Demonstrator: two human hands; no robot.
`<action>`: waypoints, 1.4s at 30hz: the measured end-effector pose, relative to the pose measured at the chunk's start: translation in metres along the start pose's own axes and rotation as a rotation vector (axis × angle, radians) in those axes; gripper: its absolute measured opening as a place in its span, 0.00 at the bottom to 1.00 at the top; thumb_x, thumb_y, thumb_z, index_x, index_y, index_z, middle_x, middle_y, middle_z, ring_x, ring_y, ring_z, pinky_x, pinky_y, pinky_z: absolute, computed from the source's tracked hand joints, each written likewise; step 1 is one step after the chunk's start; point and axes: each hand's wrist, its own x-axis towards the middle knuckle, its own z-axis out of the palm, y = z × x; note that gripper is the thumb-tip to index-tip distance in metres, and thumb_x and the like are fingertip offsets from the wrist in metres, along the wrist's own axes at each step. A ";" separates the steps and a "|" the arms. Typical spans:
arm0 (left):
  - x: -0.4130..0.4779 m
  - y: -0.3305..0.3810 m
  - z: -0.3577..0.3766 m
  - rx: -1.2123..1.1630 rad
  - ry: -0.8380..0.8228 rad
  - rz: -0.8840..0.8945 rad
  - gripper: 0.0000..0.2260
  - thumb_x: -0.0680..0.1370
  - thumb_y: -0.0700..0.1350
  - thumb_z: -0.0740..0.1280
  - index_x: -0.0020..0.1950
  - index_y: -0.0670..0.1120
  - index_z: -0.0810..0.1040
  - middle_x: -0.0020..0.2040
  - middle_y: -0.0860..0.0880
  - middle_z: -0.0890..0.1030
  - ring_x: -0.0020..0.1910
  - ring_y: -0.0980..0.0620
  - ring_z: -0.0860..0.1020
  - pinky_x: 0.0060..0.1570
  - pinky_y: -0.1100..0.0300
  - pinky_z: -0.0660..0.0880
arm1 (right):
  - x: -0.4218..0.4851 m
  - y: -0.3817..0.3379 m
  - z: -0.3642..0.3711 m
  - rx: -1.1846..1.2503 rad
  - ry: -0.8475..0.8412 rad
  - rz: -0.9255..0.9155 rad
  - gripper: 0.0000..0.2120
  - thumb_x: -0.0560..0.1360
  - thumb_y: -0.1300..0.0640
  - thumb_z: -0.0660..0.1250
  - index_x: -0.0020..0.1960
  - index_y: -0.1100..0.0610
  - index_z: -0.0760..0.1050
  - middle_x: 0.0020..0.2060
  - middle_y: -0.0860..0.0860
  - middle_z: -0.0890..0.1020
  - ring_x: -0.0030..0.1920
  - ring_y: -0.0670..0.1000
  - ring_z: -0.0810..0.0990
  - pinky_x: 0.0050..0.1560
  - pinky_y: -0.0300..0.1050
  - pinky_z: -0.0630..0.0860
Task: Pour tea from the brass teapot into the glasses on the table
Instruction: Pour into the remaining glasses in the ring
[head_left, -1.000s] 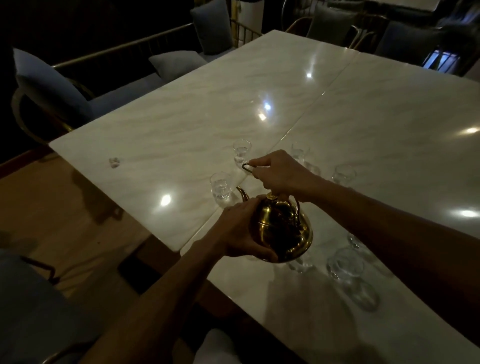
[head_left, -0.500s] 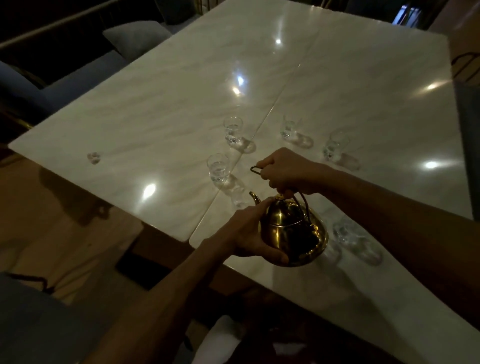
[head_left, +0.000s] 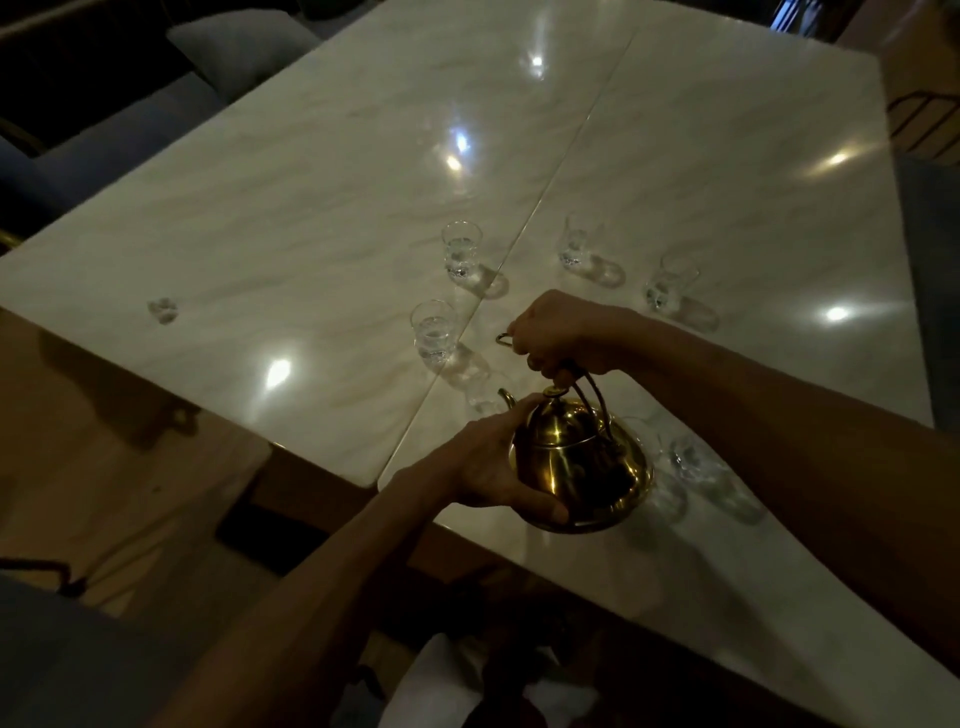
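The brass teapot (head_left: 582, 462) hangs above the near part of the white marble table (head_left: 291, 208), its spout pointing left and away. My right hand (head_left: 561, 335) grips its top handle. My left hand (head_left: 485, 462) cups the pot's left side. Several small clear glasses stand in a loose ring: one (head_left: 432, 331) just beyond the spout, one (head_left: 460, 251) farther back, one (head_left: 576, 241) and one (head_left: 667, 283) to the right, and one (head_left: 693, 460) behind the pot, partly hidden. Whether any liquid is flowing cannot be made out.
A small clear object (head_left: 162, 310) lies near the table's left edge. A seam (head_left: 545, 187) runs down between the two tabletops. Grey cushioned seats (head_left: 234, 47) line the far left. Wooden floor (head_left: 104, 441) shows at the near left.
The view has shifted slightly; the teapot and both hands sit a little to the right and lower in it. The grip on the pot is unchanged.
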 end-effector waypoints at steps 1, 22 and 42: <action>0.000 0.000 0.000 -0.007 -0.002 0.001 0.53 0.66 0.53 0.84 0.82 0.58 0.55 0.77 0.52 0.71 0.76 0.48 0.69 0.75 0.45 0.68 | 0.003 -0.001 0.000 -0.001 -0.008 0.013 0.18 0.77 0.67 0.59 0.66 0.68 0.72 0.29 0.54 0.70 0.25 0.48 0.65 0.23 0.39 0.65; -0.004 0.000 -0.007 -0.112 0.008 -0.026 0.50 0.69 0.50 0.83 0.83 0.56 0.55 0.78 0.50 0.70 0.76 0.50 0.67 0.68 0.58 0.64 | 0.020 -0.017 0.001 -0.065 -0.069 0.066 0.18 0.78 0.67 0.57 0.67 0.69 0.71 0.29 0.53 0.69 0.26 0.46 0.64 0.22 0.37 0.62; -0.003 0.010 -0.005 -0.140 0.018 -0.054 0.50 0.70 0.50 0.82 0.83 0.56 0.54 0.79 0.49 0.68 0.78 0.47 0.66 0.68 0.57 0.63 | 0.017 -0.018 -0.003 -0.119 -0.007 0.032 0.07 0.78 0.67 0.59 0.44 0.63 0.74 0.28 0.53 0.70 0.24 0.47 0.65 0.19 0.36 0.62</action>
